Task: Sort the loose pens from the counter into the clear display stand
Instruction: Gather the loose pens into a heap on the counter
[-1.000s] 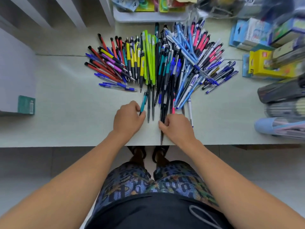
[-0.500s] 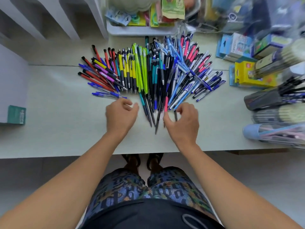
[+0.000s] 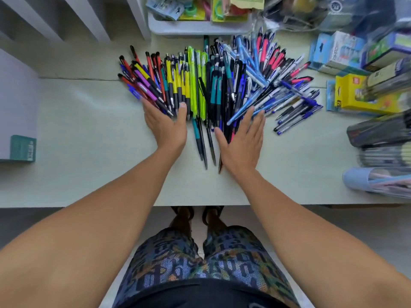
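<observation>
A large fan of loose pens (image 3: pixel 213 85) is spread on the pale counter (image 3: pixel 89 141), grouped roughly by colour from red and purple at the left through yellow, green and black to blue and pink at the right. The near edge of the pile is flanked by the left hand (image 3: pixel 165 125) and the right hand (image 3: pixel 243 138), both laid flat with fingers straight and nothing gripped, the fingertips touching the pens. A yellow box (image 3: pixel 360 94) and blurred pen packs (image 3: pixel 382 130) are seen at the right.
</observation>
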Demonstrator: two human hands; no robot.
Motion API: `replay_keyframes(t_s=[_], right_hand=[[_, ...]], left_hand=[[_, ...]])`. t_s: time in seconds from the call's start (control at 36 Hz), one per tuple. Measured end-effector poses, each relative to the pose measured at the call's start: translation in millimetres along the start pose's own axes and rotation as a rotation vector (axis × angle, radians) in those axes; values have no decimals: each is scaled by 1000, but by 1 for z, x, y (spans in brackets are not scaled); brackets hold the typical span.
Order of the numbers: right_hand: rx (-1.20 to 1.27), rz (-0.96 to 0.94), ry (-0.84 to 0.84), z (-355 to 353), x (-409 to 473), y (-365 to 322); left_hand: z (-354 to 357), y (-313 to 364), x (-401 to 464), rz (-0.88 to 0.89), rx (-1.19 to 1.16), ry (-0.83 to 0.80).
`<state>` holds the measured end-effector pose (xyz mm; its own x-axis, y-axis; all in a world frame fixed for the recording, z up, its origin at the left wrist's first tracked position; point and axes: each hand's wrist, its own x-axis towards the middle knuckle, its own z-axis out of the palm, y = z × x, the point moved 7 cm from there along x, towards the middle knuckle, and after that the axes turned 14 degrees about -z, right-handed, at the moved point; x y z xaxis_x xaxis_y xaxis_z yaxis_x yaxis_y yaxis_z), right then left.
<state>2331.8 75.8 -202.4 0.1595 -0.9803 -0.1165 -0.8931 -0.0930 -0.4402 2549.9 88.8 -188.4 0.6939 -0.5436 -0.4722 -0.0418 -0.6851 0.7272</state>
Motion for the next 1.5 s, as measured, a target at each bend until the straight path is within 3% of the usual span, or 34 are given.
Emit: replay_keyframes(t_s=[0.08,0.14,0.22,0.31,0.47,0.92,1.08,1.33,1.5], right_hand=[[142,18,24,-16,10,2],[330,126,235,-43,12,15],[540,462,553,-79,22,62],[584,665,477,-85,50,97],[468,600,286,-72,98,97],[563,527,411,-57,120,60],[740,353,455,-52,127,22],[857,313,405,-51,128,18],[520,183,270,-66,57,20]], left_hand=[[-8,5,17,-43,-178,-2],[-16,10,30,-89,-267,14],[-26,15,54,-164,-295,33],[-24,19,70,-206,-226,47],[2,34,62,-113,-15,55],[32,54,54,-91,67,56],[33,55,54,-61,84,8],[38,60,49,-56,37,-138],[28,40,32,115,92,-275]])
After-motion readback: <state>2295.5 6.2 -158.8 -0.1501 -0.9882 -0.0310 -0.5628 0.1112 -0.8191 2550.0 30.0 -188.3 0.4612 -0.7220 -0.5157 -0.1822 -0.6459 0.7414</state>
